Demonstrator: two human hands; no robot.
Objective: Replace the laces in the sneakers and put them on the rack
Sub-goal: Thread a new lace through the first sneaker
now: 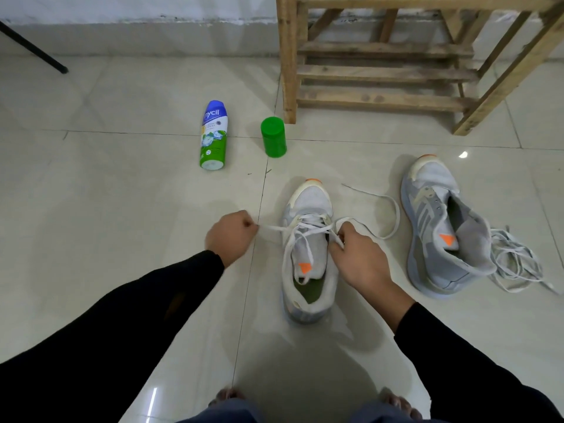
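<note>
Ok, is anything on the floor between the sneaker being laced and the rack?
Nothing visible: bare tile lies between the sneaker and the rack. The green cap stands just left of that path, by the rack's leg.

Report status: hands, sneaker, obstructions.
Both pinch white lace: left hand, right hand. Partly laced: near sneaker; unlaced: second sneaker. Nothing blocking the rack.

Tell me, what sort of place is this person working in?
Probably a room in a home, maybe by the entrance: a glossy tiled floor, a wooden rack by a plain wall, and a bottle lying on that floor.
</note>
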